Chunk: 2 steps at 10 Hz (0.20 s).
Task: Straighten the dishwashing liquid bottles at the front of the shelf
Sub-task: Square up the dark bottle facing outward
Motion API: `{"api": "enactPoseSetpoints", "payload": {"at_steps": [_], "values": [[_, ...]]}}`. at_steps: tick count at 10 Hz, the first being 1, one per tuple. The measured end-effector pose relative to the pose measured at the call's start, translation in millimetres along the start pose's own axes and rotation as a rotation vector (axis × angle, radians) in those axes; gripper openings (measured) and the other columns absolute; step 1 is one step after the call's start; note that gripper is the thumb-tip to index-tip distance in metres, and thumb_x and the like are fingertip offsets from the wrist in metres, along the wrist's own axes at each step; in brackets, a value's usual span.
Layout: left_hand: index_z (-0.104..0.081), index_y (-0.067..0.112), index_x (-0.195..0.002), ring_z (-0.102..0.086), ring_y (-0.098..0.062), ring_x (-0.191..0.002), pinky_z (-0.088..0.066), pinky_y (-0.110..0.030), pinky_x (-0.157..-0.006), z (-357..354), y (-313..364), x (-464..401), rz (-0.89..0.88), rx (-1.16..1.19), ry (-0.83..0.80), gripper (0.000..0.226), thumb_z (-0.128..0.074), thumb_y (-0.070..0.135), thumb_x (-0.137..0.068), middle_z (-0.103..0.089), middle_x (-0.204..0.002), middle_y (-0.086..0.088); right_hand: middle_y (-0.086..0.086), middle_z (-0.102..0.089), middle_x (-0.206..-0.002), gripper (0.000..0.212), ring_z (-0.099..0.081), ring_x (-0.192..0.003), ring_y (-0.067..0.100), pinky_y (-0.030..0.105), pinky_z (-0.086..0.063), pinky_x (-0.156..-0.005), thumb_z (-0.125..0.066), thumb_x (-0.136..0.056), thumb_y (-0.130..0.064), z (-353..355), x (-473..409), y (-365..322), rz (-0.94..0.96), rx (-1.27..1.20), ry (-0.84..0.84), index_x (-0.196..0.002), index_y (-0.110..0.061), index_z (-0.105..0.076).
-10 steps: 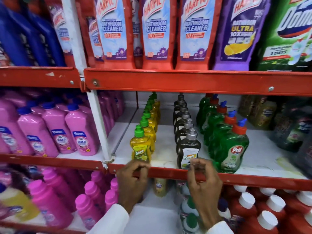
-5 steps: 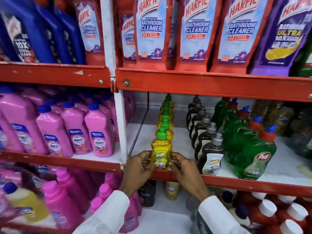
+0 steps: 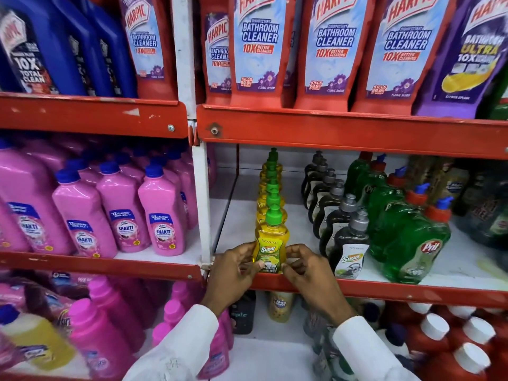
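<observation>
Yellow bottle [image 3: 271, 247]: front of its row, at the red shelf lip [image 3: 384, 291].
Grip: we pinch it low, left hand [image 3: 233, 273] and right hand [image 3: 309, 270] clenched on its sides.
Handling: light, stiff plastic, likely slick; we'd hold the waist.
Axis: upright, label facing us.

Yellow bottle [image 3: 272, 237] glossy plastic; shelf rail [image 3: 357, 291] chipped painted metal
</observation>
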<state>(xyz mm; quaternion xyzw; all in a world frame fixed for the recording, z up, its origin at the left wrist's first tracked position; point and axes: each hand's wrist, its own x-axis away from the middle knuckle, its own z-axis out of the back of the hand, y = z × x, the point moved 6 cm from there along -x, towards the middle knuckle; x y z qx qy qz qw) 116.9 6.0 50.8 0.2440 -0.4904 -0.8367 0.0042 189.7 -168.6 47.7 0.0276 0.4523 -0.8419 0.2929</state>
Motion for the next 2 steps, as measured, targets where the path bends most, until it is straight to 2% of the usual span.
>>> {"api": "enactPoseSetpoints", "payload": {"at_steps": [1,2], "values": [[-0.064,0.028,-0.117,-0.069,-0.001,-0.099,-0.058,-0.036,-0.092,-1.7,-3.6,-0.9,-0.003,0.022,0.003,0.039,-0.074,0.014,-0.082,-0.074,-0.107,0.011,-0.006,-0.078,-0.096,0.027,-0.074,-0.083,0.004,0.035,-0.063,-0.078,-0.071,-0.084,-0.025,0.0,-0.7,3.0,-0.006,-0.018,0.005,-0.111,-0.027,-0.065],[-0.063,0.028,-0.119,-0.069,-0.001,-0.101,-0.057,-0.041,-0.093,-2.3,-0.6,0.4,0.012,0.044,-0.003,0.04,-0.074,0.015,-0.082,-0.074,-0.11,0.008,-0.006,-0.078,-0.099,0.027,-0.073,-0.084,0.003,0.035,-0.063,-0.079,-0.071,-0.085,-0.023,0.6,1.7,-2.8,-0.004,-0.037,0.015,-0.111,-0.026,-0.065]]}}
